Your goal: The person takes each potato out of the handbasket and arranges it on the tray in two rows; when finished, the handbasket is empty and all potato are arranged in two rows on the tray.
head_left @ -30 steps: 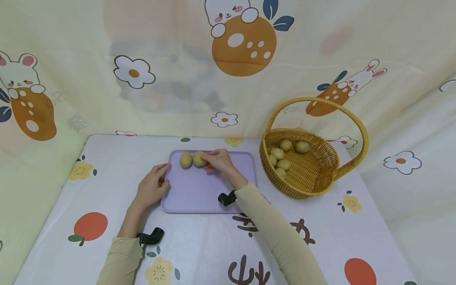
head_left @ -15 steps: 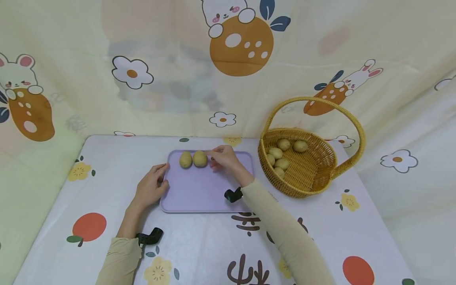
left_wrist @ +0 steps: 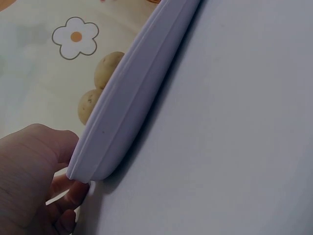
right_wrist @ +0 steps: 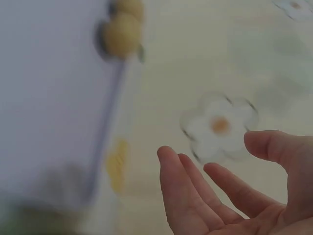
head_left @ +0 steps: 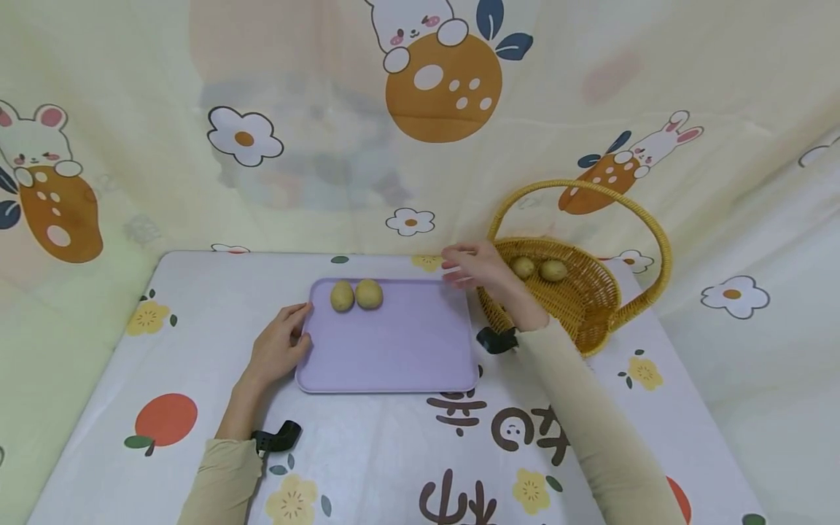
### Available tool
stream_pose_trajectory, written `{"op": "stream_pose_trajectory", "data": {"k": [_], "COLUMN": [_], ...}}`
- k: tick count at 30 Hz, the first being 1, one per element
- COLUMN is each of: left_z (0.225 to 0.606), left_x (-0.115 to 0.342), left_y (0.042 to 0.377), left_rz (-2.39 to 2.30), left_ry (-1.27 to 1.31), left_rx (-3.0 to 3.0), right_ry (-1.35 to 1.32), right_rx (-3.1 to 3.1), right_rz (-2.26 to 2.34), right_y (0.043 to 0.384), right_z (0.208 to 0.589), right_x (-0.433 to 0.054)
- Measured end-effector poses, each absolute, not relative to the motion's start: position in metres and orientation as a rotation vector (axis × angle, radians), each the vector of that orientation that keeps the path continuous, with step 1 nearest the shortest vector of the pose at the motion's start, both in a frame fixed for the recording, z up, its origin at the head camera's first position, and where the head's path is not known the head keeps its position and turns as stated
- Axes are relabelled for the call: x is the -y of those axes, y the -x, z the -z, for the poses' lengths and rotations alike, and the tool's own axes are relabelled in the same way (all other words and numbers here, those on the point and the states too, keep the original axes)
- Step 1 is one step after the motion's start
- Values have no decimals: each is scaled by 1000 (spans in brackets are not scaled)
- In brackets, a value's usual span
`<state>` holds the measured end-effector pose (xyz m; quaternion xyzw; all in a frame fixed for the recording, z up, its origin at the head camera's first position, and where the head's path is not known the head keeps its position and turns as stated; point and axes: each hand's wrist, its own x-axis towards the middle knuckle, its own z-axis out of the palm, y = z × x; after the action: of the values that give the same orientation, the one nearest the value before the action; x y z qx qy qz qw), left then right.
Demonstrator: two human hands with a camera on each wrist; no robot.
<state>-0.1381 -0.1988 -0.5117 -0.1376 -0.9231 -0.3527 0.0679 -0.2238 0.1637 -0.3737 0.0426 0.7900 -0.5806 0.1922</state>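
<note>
A lilac rectangular tray (head_left: 394, 350) lies on the table, with two potatoes (head_left: 369, 294) side by side near its back left corner. At the tray's left edge, my left hand (head_left: 278, 346) holds the rim with thumb and bent fingers. In the left wrist view the left hand (left_wrist: 32, 171) has the tray's corner (left_wrist: 85, 169) between thumb and fingers. My right hand (head_left: 482, 270) is over the gap between tray and basket, holding nothing. Its fingers (right_wrist: 188, 196) and thumb are spread apart in the right wrist view.
A yellow wicker basket (head_left: 593, 313) with a tall hoop handle (head_left: 663, 248) stands right of the tray. Two potatoes (head_left: 553, 270) show inside it; my right arm hides part of its left side. A patterned cloth wall (head_left: 315, 182) rises behind the table.
My right hand has let go of the right-hand potato on the tray and moved right to the basket's left side. The left hand and both tray potatoes have stayed in place.
</note>
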Motion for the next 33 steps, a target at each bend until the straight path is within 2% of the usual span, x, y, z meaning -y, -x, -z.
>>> {"op": "stream_pose_trajectory", "data": {"k": [6, 16, 24, 33], "left_z": [513, 512, 512, 512], "left_x": [200, 199, 198, 199], "left_y": [138, 137, 137, 138], "left_rz": [1070, 1072, 1071, 1080], "left_ry": [407, 397, 400, 392], "left_rx": [2786, 2798, 2789, 2798], "right_ry": [-72, -179, -63, -209], "right_rx": [-2277, -2367, -2467, -2370], "right_rz": [1566, 1360, 1160, 1205], "right_y": [221, 206, 204, 202], "right_z": [352, 373, 395, 406], "right_x": [-227, -293, -304, -296]}}
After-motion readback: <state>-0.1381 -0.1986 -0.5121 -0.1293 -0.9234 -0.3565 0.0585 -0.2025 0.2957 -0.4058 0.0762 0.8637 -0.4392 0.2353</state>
